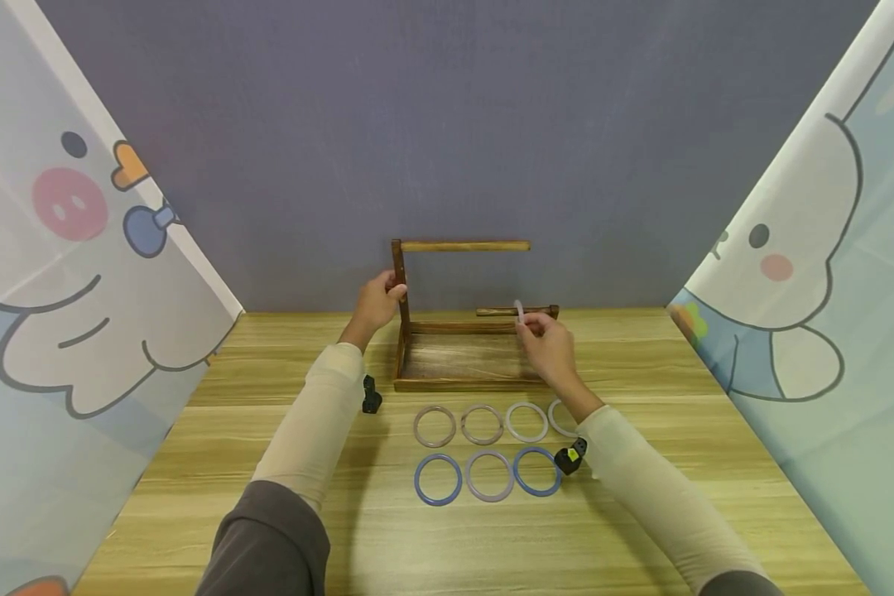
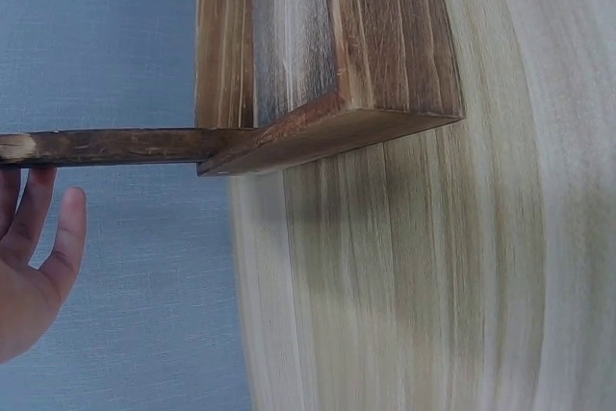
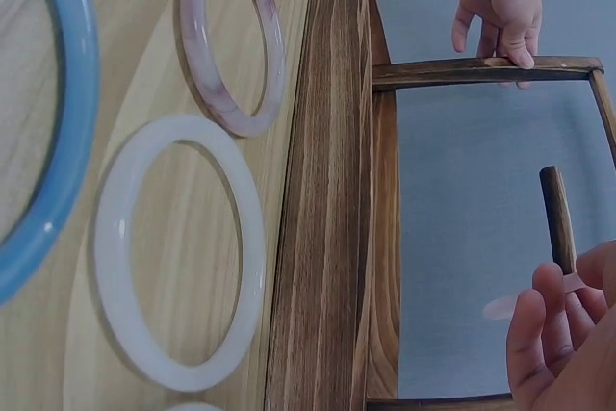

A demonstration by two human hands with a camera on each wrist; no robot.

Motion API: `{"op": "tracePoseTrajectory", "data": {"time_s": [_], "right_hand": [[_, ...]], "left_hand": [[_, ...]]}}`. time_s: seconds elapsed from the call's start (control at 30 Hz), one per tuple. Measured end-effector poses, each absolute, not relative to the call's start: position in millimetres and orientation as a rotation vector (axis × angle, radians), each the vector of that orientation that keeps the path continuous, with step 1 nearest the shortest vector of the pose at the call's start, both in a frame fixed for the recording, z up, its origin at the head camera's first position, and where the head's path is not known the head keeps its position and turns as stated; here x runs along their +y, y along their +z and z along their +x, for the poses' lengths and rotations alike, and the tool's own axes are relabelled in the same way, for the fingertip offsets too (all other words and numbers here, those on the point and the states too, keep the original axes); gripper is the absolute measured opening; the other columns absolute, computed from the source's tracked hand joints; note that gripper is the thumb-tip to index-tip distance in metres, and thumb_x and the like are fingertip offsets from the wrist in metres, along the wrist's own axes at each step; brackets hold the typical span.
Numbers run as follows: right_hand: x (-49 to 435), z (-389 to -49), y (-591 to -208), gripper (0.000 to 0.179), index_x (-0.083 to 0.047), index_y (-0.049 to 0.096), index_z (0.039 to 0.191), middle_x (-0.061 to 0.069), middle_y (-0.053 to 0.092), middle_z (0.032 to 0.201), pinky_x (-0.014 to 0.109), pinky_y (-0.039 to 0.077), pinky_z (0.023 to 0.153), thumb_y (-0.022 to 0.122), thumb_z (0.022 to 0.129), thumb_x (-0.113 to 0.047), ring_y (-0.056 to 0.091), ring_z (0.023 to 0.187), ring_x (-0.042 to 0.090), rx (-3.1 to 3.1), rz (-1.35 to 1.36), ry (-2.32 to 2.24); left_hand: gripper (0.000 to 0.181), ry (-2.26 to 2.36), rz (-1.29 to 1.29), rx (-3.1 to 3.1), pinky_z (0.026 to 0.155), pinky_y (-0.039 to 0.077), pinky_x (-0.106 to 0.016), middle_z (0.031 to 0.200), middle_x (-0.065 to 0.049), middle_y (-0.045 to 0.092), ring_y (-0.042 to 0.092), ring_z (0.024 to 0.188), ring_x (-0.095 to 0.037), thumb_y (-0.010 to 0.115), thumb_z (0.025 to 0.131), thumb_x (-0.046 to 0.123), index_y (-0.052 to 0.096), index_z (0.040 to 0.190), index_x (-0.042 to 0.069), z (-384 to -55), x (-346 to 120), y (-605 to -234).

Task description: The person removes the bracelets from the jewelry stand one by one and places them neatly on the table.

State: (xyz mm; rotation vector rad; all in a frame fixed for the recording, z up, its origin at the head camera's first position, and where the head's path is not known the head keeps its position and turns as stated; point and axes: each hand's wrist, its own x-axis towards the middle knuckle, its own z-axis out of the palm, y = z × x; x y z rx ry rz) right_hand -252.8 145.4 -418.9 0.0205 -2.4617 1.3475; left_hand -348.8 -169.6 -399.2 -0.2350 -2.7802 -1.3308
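My left hand (image 1: 378,300) grips the upright left post (image 1: 399,273) of a dark wooden bangle stand. In the right wrist view its thumb lies on one side of the post, fingers behind. An upper rod (image 1: 465,246) runs rightward from the post top; a shorter lower peg (image 1: 495,312) points left from the stand's right side. My right hand (image 1: 550,348) pinches a pale bangle (image 1: 519,308), seen nearly edge-on, which appears to be around the lower peg. The fingers hide part of this bangle, and the right end of the stand's base (image 1: 469,385) is partly covered.
Two rows of bangles lie in front of the stand, among them a white bangle (image 3: 108,238), a marbled bangle (image 3: 197,45) and a blue bangle (image 3: 82,74). The wooden table (image 1: 268,530) meets a grey-blue backdrop (image 1: 447,124), with printed cartoon panels on both sides.
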Motion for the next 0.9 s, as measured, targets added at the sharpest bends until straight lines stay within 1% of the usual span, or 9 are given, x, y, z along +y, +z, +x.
{"op": "tracePoseTrajectory", "data": {"time_s": [0.07, 0.17, 0.2, 0.27, 0.4, 0.43, 0.57, 0.7, 0.9], "right_hand": [[147, -253, -418, 0.016, -0.004, 0.074, 0.106, 0.018, 0.075, 0.091, 0.018, 0.052, 0.050, 0.068, 0.098, -0.017, 0.072, 0.062, 0.026, -2.460, 0.022, 1.349], [151, -252, -418, 0.017, -0.005, 0.073, 0.106, 0.018, 0.075, 0.092, 0.019, 0.051, 0.049, 0.068, 0.099, -0.019, 0.067, 0.056, 0.012, -2.475, 0.030, 1.346], [152, -252, -418, 0.017, -0.005, 0.073, 0.106, 0.018, 0.075, 0.092, 0.019, 0.051, 0.049, 0.068, 0.099, -0.019, 0.067, 0.056, 0.010, -2.480, 0.032, 1.343], [154, -251, -419, 0.018, -0.005, 0.073, 0.107, 0.017, 0.076, 0.092, 0.020, 0.050, 0.049, 0.067, 0.099, -0.020, 0.070, 0.058, 0.018, -2.492, 0.037, 1.337], [154, -251, -419, 0.017, -0.005, 0.073, 0.106, 0.016, 0.076, 0.090, 0.020, 0.048, 0.049, 0.068, 0.099, -0.020, 0.074, 0.069, 0.037, -2.498, 0.036, 1.324], [154, -251, -419, 0.017, -0.005, 0.073, 0.106, 0.016, 0.076, 0.089, 0.020, 0.048, 0.049, 0.068, 0.099, -0.020, 0.074, 0.070, 0.038, -2.499, 0.039, 1.323], [153, -249, -418, 0.018, -0.005, 0.074, 0.105, 0.015, 0.076, 0.088, 0.021, 0.047, 0.048, 0.068, 0.098, -0.020, 0.073, 0.066, 0.033, -2.497, 0.059, 1.320], [154, -247, -417, 0.018, -0.003, 0.074, 0.107, 0.017, 0.077, 0.090, 0.020, 0.048, 0.049, 0.068, 0.098, -0.018, 0.073, 0.064, 0.029, -2.497, 0.103, 1.298], [157, -243, -416, 0.015, -0.002, 0.074, 0.106, 0.018, 0.076, 0.091, 0.018, 0.051, 0.050, 0.070, 0.097, -0.012, 0.074, 0.069, 0.038, -2.478, 0.146, 1.331]], "left_hand": [[0.046, -1.333, -0.244, -2.775, 0.105, 0.048, -0.053, 0.127, -0.015, 0.065, 0.063, 0.118, -0.034, 0.049, 0.110, 0.030, 0.048, 0.149, 0.008, -349, -169, -399], [0.045, -1.339, -0.253, -2.770, 0.105, 0.049, -0.053, 0.126, -0.015, 0.065, 0.064, 0.117, -0.034, 0.049, 0.109, 0.030, 0.048, 0.149, 0.008, -350, -169, -400], [0.045, -1.343, -0.256, -2.767, 0.105, 0.049, -0.054, 0.126, -0.015, 0.065, 0.064, 0.117, -0.034, 0.049, 0.109, 0.029, 0.048, 0.149, 0.008, -350, -169, -401], [0.045, -1.351, -0.257, -2.767, 0.105, 0.048, -0.054, 0.125, -0.015, 0.065, 0.064, 0.117, -0.035, 0.049, 0.109, 0.029, 0.048, 0.149, 0.007, -350, -169, -400], [0.045, -1.344, -0.254, -2.771, 0.105, 0.049, -0.054, 0.124, -0.015, 0.065, 0.064, 0.117, -0.035, 0.049, 0.109, 0.028, 0.048, 0.149, 0.007, -349, -169, -399], [0.045, -1.337, -0.251, -2.773, 0.105, 0.049, -0.053, 0.123, -0.015, 0.065, 0.064, 0.117, -0.035, 0.049, 0.109, 0.029, 0.048, 0.149, 0.007, -349, -169, -399], [0.045, -1.320, -0.251, -2.779, 0.104, 0.049, -0.053, 0.122, -0.015, 0.066, 0.064, 0.116, -0.034, 0.049, 0.109, 0.029, 0.048, 0.148, 0.007, -349, -169, -399], [0.045, -1.323, -0.253, -2.780, 0.104, 0.050, -0.053, 0.122, -0.015, 0.066, 0.064, 0.116, -0.034, 0.049, 0.109, 0.030, 0.048, 0.148, 0.007, -349, -169, -399], [0.042, -1.317, -0.266, -2.770, 0.103, 0.050, -0.053, 0.121, -0.015, 0.066, 0.065, 0.114, -0.034, 0.049, 0.109, 0.028, 0.050, 0.145, 0.006, -350, -168, -399]]}}
